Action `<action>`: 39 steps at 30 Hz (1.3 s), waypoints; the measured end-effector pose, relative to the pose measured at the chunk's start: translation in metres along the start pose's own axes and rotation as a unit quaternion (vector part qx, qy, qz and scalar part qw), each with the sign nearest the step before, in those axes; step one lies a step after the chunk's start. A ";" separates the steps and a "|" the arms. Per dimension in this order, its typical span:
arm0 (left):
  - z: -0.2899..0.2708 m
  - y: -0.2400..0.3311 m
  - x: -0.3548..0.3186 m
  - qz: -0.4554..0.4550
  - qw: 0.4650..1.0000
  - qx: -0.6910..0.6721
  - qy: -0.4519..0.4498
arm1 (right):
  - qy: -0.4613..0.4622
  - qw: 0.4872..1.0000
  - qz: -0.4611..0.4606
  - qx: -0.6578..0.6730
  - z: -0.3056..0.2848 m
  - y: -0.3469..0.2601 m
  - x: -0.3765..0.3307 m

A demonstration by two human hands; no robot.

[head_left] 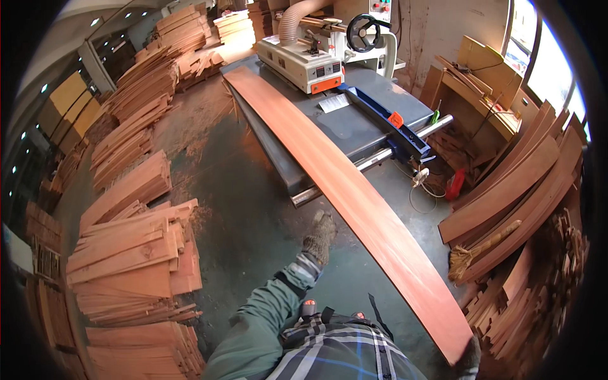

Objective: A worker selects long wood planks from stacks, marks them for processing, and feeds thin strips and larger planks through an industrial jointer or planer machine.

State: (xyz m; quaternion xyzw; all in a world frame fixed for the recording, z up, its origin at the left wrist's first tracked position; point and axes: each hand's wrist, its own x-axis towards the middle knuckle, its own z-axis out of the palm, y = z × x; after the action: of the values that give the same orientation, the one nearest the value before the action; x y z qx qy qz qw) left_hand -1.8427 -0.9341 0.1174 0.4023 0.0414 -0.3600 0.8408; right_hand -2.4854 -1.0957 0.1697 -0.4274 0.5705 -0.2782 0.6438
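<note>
A long reddish-brown plank [354, 196] lies slantwise across the grey steel table of a woodworking saw, its near end reaching out past the table toward me. At that near right end my right hand [470, 360], in a grey knitted glove, is closed on the plank's corner; the lower frame edge partly cuts it off. My left hand [322, 234], gloved alike, hangs over the floor between the plank and my body. It touches nothing, and its fingers reach forward, loosely bent, with nothing in them. The near corner of the saw table [291, 180] is just beyond it.
The white saw machine [304, 63] carries a black handwheel [363, 33] and a ribbed hose [301, 16]. A blue fence [386, 120] crosses its table. Stacked boards [126, 253] line the left; curved boards [506, 183] and a straw brush [481, 250] are at right.
</note>
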 end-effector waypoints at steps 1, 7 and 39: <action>0.001 -0.005 -0.017 -0.045 0.998 -0.012 -0.043 | -0.054 0.998 -0.003 0.033 0.013 -0.006 0.015; 0.035 -0.014 -0.106 -0.169 0.981 0.072 0.063 | -0.331 0.942 0.044 0.017 0.182 -0.024 0.128; 0.071 -0.043 -0.053 0.108 0.958 -0.176 0.200 | -0.712 0.531 -0.064 -0.455 0.465 -0.158 0.219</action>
State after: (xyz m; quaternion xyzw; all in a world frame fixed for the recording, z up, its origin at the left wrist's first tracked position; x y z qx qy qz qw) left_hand -1.9247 -0.9720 0.1565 0.3144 0.2277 -0.1658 0.9066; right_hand -1.9698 -1.2484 0.1900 -0.7543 -0.0561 0.3753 0.5357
